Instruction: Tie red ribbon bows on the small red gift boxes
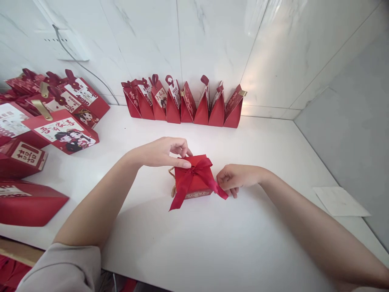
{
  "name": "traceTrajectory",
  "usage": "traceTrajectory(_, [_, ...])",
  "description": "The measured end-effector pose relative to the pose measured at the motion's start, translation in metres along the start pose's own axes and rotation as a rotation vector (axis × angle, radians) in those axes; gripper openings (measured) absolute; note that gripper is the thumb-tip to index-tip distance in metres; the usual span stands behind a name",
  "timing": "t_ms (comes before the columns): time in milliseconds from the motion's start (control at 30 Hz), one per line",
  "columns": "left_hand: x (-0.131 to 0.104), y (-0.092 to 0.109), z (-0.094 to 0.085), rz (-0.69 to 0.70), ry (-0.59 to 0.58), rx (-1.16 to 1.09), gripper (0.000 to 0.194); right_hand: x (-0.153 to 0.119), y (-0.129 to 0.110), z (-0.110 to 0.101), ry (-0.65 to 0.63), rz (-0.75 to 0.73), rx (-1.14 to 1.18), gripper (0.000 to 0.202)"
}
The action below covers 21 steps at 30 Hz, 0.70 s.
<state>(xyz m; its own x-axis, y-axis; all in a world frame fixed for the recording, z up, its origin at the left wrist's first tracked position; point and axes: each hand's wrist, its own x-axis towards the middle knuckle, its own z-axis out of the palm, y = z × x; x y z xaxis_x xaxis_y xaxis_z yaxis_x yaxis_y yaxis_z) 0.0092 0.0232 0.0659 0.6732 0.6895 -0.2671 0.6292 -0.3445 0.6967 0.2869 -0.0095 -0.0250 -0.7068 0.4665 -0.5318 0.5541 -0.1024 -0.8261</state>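
Note:
A small red gift box (199,187) stands on the white table in front of me. Tied over its top is a red ribbon bow (204,168), with one long tail hanging down the front left. My left hand (162,152) grips the box's back left edge, its thumb on the top near the knot and its other fingers partly hidden behind. At the box's right side, my right hand (232,178) is closed at the other ribbon tail, pinching it. A twisted gold cord (173,190) shows at the left side of the box.
Against the tiled wall stands a row of red triangular gift boxes (188,107). More red printed boxes (68,132) crowd the table's left side. A white paper (340,201) lies at the right edge, and a grey cable (88,69) hangs at the back left.

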Motion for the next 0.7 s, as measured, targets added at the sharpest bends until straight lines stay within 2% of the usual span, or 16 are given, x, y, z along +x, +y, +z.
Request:
traceTrajectory(67, [-0.008,0.004,0.0,-0.013,0.049,0.03,0.051,0.007,0.009,-0.007,0.204,-0.033,0.102,0.027])
traceTrajectory(133, [-0.017,0.008,0.005,-0.046,0.065,0.123,0.08,0.016,0.018,-0.011,0.432,-0.081,0.202,0.035])
traceTrajectory(233, [-0.028,0.015,0.017,-0.09,0.023,0.26,0.117,0.028,0.026,-0.009,0.614,-0.149,0.248,0.038])
traceTrajectory(300, [-0.031,0.02,0.022,-0.109,-0.02,0.288,0.126,0.032,0.027,-0.004,0.695,-0.25,0.255,0.038])
traceTrajectory(367, [-0.029,0.022,0.023,-0.107,-0.023,0.262,0.124,0.033,0.026,0.001,0.687,-0.449,0.268,0.044])
traceTrajectory(433, [-0.022,0.017,0.022,-0.077,0.02,0.184,0.119,0.033,0.023,0.006,0.556,-0.651,0.268,0.061])
traceTrajectory(467, [-0.017,0.011,0.021,-0.052,0.049,0.129,0.118,0.033,0.021,0.008,0.477,-0.705,0.26,0.071])
traceTrajectory(500, [-0.011,0.003,0.021,-0.02,0.08,0.069,0.119,0.033,0.02,0.009,0.427,-0.723,0.25,0.08])
traceTrajectory(567, [0.004,-0.017,0.025,0.055,0.149,-0.062,0.125,0.035,0.019,0.011,0.424,-0.688,0.239,0.095])
traceTrajectory(633, [0.019,-0.039,0.033,0.131,0.222,-0.189,0.128,0.039,0.018,0.013,0.495,-0.656,0.239,0.105])
traceTrajectory(700, [0.031,-0.055,0.043,0.211,0.251,-0.283,0.124,0.042,0.017,0.014,0.571,-0.672,0.217,0.11])
